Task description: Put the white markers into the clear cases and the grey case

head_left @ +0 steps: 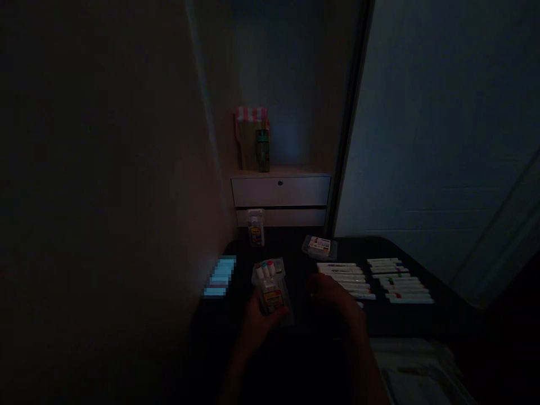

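In the dim light my left hand point(264, 319) is wrapped around a clear plastic marker case point(283, 281) with a yellow-and-red label. Several markers point(265, 270) stand in its top, with brown, blue and pink ends showing. To its right, my right hand point(327, 288) is closed, its fingers curled together at the left end of a row of white markers point(343, 271). Whatever may be between those fingers is too dark to make out. A second row of white markers point(403, 284), some with green or red marks, lies farther right on the black table point(301, 309).
Another clear case point(256, 228) stands upright at the back left. A clear lid or box point(319, 246) lies behind the markers. A bright blurred rectangle point(220, 277) sits at the left edge. Beyond are white drawers point(280, 192) and a bottle point(262, 152).
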{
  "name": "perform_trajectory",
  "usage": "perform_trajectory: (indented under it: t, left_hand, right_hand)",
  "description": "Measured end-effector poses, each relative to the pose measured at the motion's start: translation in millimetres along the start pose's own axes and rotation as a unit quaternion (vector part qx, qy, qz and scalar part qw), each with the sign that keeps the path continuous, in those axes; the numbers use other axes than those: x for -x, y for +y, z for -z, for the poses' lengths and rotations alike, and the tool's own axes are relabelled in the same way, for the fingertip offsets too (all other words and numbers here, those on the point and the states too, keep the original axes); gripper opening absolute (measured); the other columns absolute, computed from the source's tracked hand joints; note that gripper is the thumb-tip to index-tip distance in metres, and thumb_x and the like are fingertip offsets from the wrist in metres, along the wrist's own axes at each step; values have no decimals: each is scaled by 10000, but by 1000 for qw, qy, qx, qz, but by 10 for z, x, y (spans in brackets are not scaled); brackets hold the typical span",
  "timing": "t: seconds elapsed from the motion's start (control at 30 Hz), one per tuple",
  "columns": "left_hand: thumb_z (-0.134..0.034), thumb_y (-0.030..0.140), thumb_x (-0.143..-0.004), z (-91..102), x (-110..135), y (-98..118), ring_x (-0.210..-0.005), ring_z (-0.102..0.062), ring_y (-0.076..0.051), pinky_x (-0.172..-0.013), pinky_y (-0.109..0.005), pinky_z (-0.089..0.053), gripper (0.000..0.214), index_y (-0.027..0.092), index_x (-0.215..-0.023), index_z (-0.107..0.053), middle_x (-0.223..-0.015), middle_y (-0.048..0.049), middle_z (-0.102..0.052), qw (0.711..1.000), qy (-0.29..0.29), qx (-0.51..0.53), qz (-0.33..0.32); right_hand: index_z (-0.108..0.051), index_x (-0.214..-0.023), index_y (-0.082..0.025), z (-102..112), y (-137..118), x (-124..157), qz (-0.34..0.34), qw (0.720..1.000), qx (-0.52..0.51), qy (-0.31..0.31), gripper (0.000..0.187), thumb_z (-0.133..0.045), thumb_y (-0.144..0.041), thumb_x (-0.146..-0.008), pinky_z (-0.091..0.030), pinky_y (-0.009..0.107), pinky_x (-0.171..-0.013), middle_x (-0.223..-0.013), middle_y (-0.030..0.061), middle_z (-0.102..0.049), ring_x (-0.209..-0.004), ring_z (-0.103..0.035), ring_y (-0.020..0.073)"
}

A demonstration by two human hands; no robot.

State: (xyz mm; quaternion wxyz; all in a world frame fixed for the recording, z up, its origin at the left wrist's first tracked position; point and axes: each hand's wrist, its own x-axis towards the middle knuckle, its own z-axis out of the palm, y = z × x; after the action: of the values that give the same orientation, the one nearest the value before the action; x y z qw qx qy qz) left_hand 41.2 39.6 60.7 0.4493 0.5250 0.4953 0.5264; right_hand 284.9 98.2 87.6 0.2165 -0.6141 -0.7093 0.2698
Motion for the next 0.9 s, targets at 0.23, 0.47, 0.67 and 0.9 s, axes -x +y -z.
perform_trajectory:
  t: [0.23, 0.47, 0.67, 0.9]
  left_hand:
    - [-892, 335, -646, 0, 20, 51, -1058, -754, -328, -924, -444, -605, 657, 171, -1227, -631, -1137, -124, -792, 1000, -8, -16, -2]
    - [-870, 305, -669, -6, 22, 59, -1051, -752, -308, -904, -410, -606, 662, 174, -1264, -612, -1158, -111, -785, 1000, -23, 2, -4]
    - [-874, 311, -681, 0, 23, 69, -1080, -743, -311, -941, -416, -592, 663, 171, -1276, -619, -1183, -115, -781, 1000, -23, -13, -14]
    - [-884, 301, -664, 3, 7, 32, -1080, -748, -311, -928, -408, -599, 691, 172, -1289, -618, -1192, -122, -783, 999, -29, 4, -13]
  right_hand:
    - [-760, -986, -185, 27, -77, -7, 42, 999, -1, 14, 271, -662, -82, -755, -507, 299, -833, -1017, 65, -781, -956, -716, 217]
    - [-751, -1078, -197, 109, -248, 33, 162, 975, -121, 92, 235, -650, -288, -886, -526, 391, -912, -1085, 83, -779, -1001, -705, 253]
    - [-753, -1168, -252, 163, -395, 69, 205, 946, -176, 179, 321, -612, -420, -935, -536, 401, -878, -1119, 78, -742, -946, -678, 245]
    - [-728, -1048, -225, 198, -372, 5, 209, 909, -248, 262, 298, -693, -469, -881, -544, 411, -866, -1035, 83, -745, -945, -701, 263]
